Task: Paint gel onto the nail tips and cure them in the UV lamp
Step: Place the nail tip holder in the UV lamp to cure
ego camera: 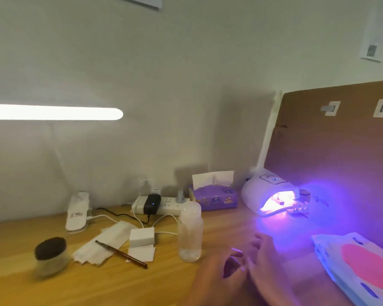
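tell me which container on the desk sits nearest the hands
The tall clear bottle, right beside the left hand; the dark-topped jar stands far off at the left.

Single head-worn wide-angle view, forward and slightly down across the wooden table (119,288) toward the near wall (186,96)

A pale wall (186,74) is rising behind the wooden desk (97,283), with a paper sheet (372,47) hanging at upper right. A white light bar (53,113) is glowing above the desk's left side. A cardboard panel (341,140) is standing at the right edge, and violet light is washing over it.
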Available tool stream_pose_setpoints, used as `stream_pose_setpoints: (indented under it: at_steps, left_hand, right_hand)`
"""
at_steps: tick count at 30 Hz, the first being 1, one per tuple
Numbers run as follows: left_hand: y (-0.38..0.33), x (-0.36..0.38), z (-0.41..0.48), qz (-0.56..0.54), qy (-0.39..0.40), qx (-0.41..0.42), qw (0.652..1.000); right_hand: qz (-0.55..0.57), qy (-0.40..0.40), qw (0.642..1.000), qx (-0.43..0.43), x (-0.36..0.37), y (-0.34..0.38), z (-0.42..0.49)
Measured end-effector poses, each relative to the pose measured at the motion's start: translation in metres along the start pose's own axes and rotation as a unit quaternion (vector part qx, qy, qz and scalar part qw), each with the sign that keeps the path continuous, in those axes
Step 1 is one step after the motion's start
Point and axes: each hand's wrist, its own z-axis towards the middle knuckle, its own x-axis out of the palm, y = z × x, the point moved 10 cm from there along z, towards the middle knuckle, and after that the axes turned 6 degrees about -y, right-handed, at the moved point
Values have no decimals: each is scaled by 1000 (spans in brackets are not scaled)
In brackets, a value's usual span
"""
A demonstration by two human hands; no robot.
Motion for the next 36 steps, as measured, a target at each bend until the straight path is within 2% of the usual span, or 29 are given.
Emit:
stream_pose_setpoints:
  at_steps: [2,3,5,7,10,11,14,18,21,24,26,29,31,36]
  left_hand:
    - [13,-8,-29,7,54,39,998]
    - [18,-13,-37,31,60,24,997]
    - [29,-39,-49,130,48,12,990]
    - [22,-63,-59,239,86,46,966]
    - [30,-129,-84,337,4,-39,941]
    - [32,-153,-95,356,-47,-49,932]
    - [42,-230,-140,354,-196,-83,911]
    - [93,-318,-191,283,-321,-245,870]
    - [129,-342,-198,253,-333,-327,847]
    - [144,-345,-182,209,-335,-342,853]
    - [145,-340,-164,183,-331,-332,864]
    - [144,-325,-143,181,-300,-326,878]
    - [140,-321,-138,200,-304,-321,874]
    - [132,-324,-153,217,-327,-289,873]
  right_hand:
    - [114,-5,993,-12,2,13,-6]
    - [140,13,990,-9,4,19,-7]
    - [178,58,982,-14,21,41,-11]
    - [183,113,976,-11,41,64,-14]
    - [153,174,973,-5,67,95,-19]
    - [132,184,974,-1,73,102,-21]
    - [30,168,985,6,77,118,-26]
    - [52,129,990,24,70,122,-27]
    - [72,72,993,51,60,119,-39]
    - [119,19,992,39,48,130,-60]
    - [152,57,987,-1,53,146,-75]
    - [66,161,975,-142,76,187,-102]
    - [8,186,956,-225,87,211,-117]
    - [-55,215,917,-331,130,262,-143]
